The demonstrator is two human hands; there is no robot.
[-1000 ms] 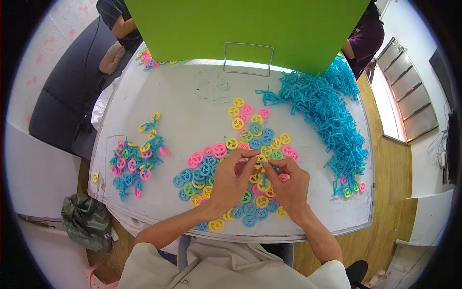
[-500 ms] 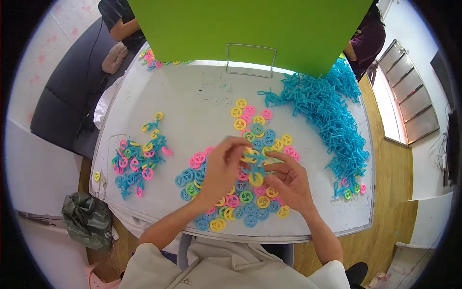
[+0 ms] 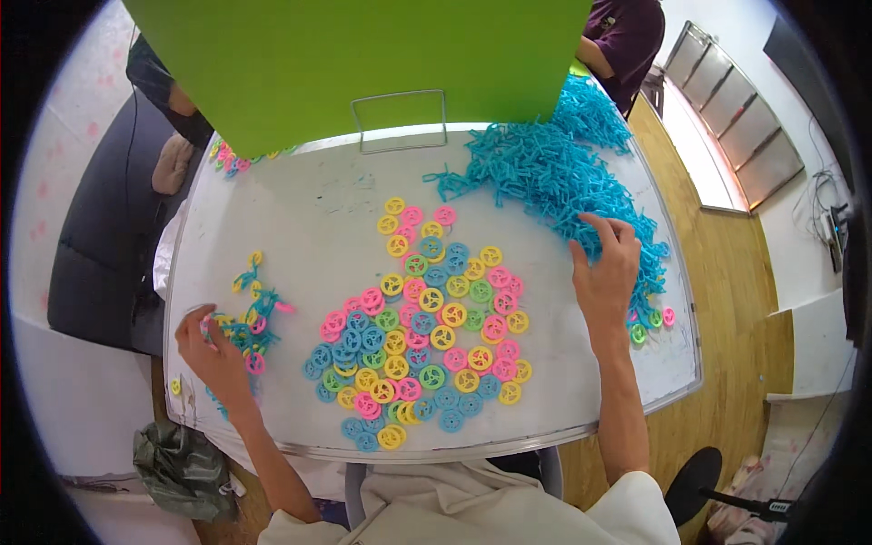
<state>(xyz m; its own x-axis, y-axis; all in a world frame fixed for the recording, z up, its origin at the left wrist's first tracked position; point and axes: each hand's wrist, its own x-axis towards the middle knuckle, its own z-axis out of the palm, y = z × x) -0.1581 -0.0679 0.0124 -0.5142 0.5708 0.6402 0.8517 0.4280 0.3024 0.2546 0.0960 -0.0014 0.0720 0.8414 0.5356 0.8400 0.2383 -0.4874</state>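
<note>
My left hand (image 3: 216, 356) is over the left-hand pile of joined pieces (image 3: 259, 318), blue plastic frames with coloured wheels on them. Its fingers are bent but apart, and it covers part of that pile. My right hand (image 3: 607, 277) hovers at the near edge of a large heap of blue plastic frames (image 3: 545, 163), thumb and fingers spread with nothing between them. Loose toy wheels (image 3: 431, 377) in pink, yellow, blue and green lie spread, some overlapping, on the white table (image 3: 309, 218) between my hands.
A green panel (image 3: 354, 64) stands across the far side, with a wire stand (image 3: 400, 120) at its foot. Co-workers (image 3: 622, 41) sit beyond it. A few wheels (image 3: 656, 318) lie by the right edge. More coloured pieces (image 3: 232, 163) lie far left.
My hands have parted from the middle, where they held a blue piece with yellow wheels. The left went to the joined pile, the right to the blue heap. The view has shifted.
</note>
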